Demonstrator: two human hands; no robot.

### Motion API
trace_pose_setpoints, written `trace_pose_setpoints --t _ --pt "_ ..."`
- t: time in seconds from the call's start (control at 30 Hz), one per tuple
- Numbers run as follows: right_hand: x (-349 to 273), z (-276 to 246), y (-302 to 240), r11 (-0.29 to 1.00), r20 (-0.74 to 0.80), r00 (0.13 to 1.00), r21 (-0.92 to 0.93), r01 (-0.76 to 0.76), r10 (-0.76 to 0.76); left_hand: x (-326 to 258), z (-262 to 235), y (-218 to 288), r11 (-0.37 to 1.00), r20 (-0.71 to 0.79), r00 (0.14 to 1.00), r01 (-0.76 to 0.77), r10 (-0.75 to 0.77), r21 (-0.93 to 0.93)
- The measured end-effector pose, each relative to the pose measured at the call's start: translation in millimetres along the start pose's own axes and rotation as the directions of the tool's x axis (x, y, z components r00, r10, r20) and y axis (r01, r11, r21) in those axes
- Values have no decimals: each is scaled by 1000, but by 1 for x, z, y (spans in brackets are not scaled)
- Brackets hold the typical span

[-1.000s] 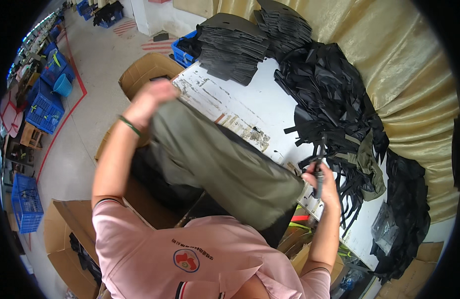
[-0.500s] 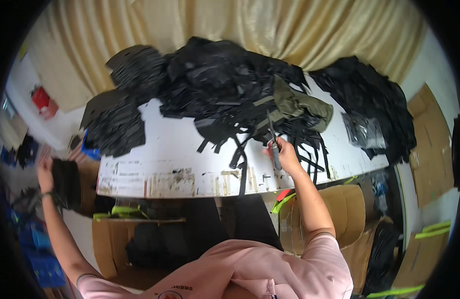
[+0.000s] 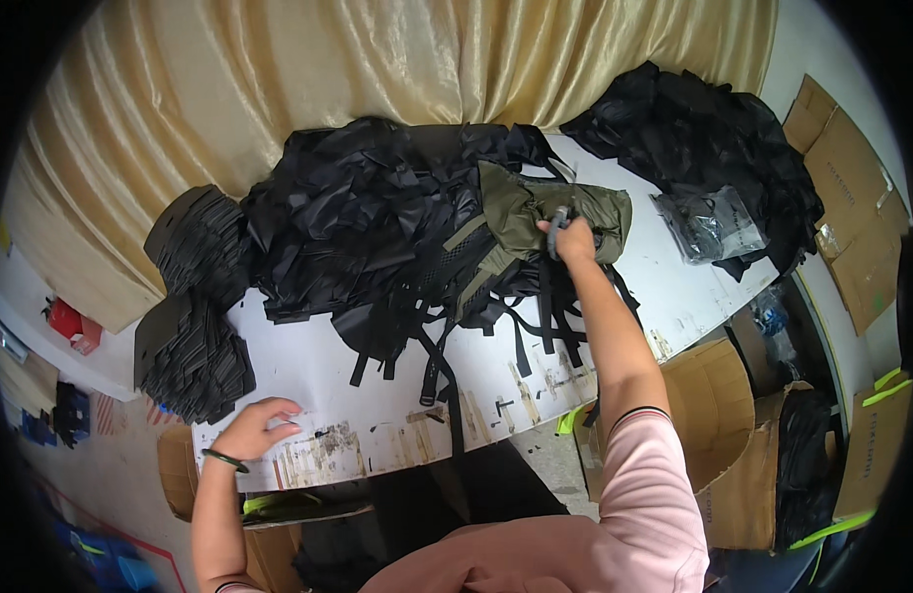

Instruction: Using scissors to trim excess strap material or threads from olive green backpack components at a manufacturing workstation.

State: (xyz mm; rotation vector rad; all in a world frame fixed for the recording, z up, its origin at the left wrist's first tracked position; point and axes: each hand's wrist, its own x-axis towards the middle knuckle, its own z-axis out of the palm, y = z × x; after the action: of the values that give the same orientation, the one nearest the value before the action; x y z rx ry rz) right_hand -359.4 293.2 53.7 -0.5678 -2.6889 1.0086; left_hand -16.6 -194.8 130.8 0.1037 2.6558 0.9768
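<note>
My right hand [image 3: 578, 243] is closed around grey-handled scissors [image 3: 553, 233] above an olive-green fabric piece [image 3: 509, 210]. The blades are hard to make out against the dark cloth. Black straps [image 3: 434, 368] and mesh attached around the olive piece trail toward the table's front edge. At the front left of the table, my left hand [image 3: 259, 433] hovers near the edge with nothing in it. Its thumb and fingers are apart.
A heap of black fabric pieces [image 3: 348, 217] covers the back of the white table [image 3: 308, 366]. Stacked dark panels [image 3: 192, 356] stand at the left. A clear plastic bag [image 3: 708, 227] lies by another black pile [image 3: 704, 138]. Cardboard boxes [image 3: 708, 405] stand below right.
My left hand has let go of a dark piece off the table's left side and come back to the front edge. My right hand has moved forward with the scissors over the olive fabric.
</note>
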Motion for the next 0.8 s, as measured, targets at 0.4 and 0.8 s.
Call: trace_pose_setpoints --t 0.4,0.8 --pt "1 -187 -124 379 -163 720 761 527 -675 71 29 46 968 -102 979 -190 175 -164" --pt "-200 -387 -183 28 26 15 979 204 -1000 125 129 27 -451 -185 968 -91 170 -888"
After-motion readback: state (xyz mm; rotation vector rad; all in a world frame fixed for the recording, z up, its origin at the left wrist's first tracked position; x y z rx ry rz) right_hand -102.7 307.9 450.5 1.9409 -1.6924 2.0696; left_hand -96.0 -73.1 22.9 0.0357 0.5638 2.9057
